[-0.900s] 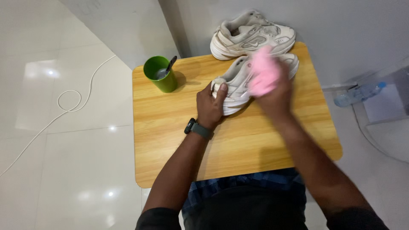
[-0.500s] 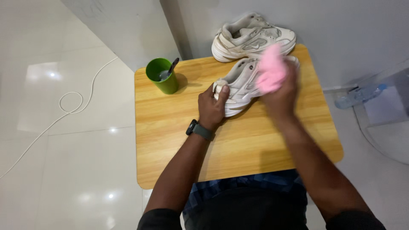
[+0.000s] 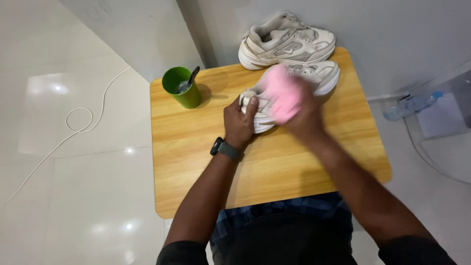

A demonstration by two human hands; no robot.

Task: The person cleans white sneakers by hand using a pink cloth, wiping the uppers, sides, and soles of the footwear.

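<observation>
My left hand (image 3: 239, 122) grips the heel of a white sneaker (image 3: 314, 78) on the wooden table (image 3: 196, 147), while my right hand (image 3: 304, 115) presses a pink cloth (image 3: 283, 95) (blurred) onto its side.

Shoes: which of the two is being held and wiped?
The near shoe, on the table: the left hand grips its end, the right hand presses a pink cloth on it. The far shoe is untouched.

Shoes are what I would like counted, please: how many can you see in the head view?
2: one shoe under the left hand and the pink cloth, another shoe at the table's far edge.
</observation>
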